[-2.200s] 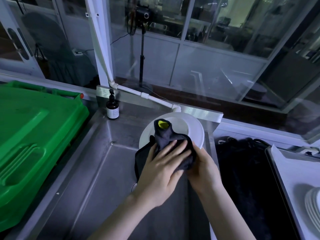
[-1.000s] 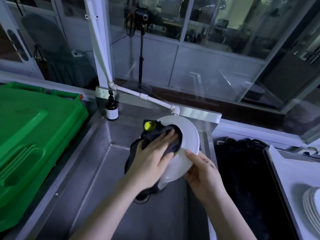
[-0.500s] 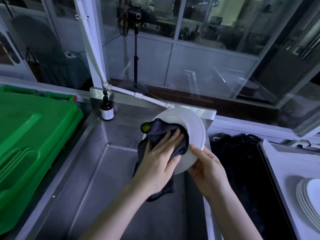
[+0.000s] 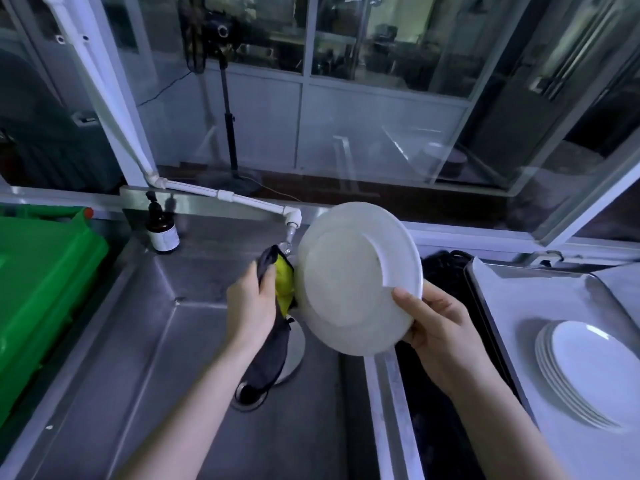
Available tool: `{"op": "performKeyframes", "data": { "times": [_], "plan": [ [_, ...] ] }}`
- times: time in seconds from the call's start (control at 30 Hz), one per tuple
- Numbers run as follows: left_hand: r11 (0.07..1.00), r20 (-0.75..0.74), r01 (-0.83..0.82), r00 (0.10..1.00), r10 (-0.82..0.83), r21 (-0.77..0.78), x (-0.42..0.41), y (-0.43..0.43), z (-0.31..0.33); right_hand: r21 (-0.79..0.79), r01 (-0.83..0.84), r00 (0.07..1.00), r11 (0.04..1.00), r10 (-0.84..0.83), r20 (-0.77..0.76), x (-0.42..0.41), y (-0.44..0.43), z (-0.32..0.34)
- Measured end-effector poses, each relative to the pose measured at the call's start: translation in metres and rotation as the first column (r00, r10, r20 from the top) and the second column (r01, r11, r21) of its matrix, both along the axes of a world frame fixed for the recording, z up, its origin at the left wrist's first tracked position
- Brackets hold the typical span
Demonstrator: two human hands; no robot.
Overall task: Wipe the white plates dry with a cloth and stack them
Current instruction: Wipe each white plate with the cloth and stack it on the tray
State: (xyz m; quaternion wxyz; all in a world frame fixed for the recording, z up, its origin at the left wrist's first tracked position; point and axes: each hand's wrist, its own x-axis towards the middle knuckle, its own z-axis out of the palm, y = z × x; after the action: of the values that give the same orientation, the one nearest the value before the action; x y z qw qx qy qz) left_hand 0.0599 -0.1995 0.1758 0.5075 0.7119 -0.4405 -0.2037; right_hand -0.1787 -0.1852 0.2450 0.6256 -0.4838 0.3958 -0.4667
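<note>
My right hand (image 4: 438,329) holds a white plate (image 4: 356,278) by its lower right rim, tilted up over the steel sink (image 4: 145,344), its underside facing me. My left hand (image 4: 251,308) grips a dark cloth with a yellow side (image 4: 278,289) at the plate's left edge; the cloth's tail hangs down toward the drain. A second white plate (image 4: 294,348) lies in the sink, mostly hidden behind the cloth and the held plate. A stack of several white plates (image 4: 588,372) sits on the metal tray (image 4: 512,289) at the right.
A green plastic bin (image 4: 41,282) stands left of the sink. A brown pump bottle (image 4: 161,230) sits at the sink's back corner under a white pipe with a tap (image 4: 292,220). A dark basin (image 4: 440,268) lies between sink and tray.
The plate has been turned so its underside faces me and has moved right. My left hand with the cloth has slid off the plate's face to its left edge.
</note>
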Motion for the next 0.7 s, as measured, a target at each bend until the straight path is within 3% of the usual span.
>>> {"op": "performKeyframes", "data": {
  "times": [0.13, 0.23, 0.33, 0.37, 0.47, 0.57, 0.7],
  "plan": [
    [0.974, -0.29, 0.192, 0.945, -0.149, 0.124, -0.022, -0.011, 0.022, -0.28, -0.071, 0.928, 0.957, -0.039, -0.37, -0.036, -0.002, 0.007],
    [0.933, -0.494, 0.335, 0.838, -0.233, 0.128, -0.053, -0.019, 0.036, -0.443, -0.144, 0.751, 0.885, -0.194, -0.631, -0.066, -0.003, 0.003],
    [0.916, -0.689, 0.375, 0.702, -0.18, 0.143, -0.087, -0.025, 0.046, -0.544, -0.286, 0.564, 0.789, -0.321, -0.761, -0.096, 0.004, 0.002],
    [0.904, -0.704, 0.395, 0.689, -0.171, 0.166, -0.098, -0.026, 0.047, -0.556, -0.329, 0.533, 0.763, -0.336, -0.776, -0.105, 0.009, 0.003],
    [0.887, -0.559, 0.418, 0.791, -0.248, 0.197, -0.135, -0.032, 0.046, -0.587, -0.463, 0.432, 0.664, -0.41, -0.804, -0.138, 0.017, 0.0],
    [0.882, -0.472, 0.436, 0.824, -0.312, 0.178, -0.175, -0.04, 0.04, -0.628, -0.541, 0.326, 0.56, -0.548, -0.77, -0.177, 0.02, -0.006],
    [0.891, -0.521, 0.43, 0.8, -0.299, 0.149, -0.233, -0.053, 0.035, -0.635, -0.537, 0.285, 0.555, -0.589, -0.756, -0.228, 0.019, -0.01]
  ]
}}
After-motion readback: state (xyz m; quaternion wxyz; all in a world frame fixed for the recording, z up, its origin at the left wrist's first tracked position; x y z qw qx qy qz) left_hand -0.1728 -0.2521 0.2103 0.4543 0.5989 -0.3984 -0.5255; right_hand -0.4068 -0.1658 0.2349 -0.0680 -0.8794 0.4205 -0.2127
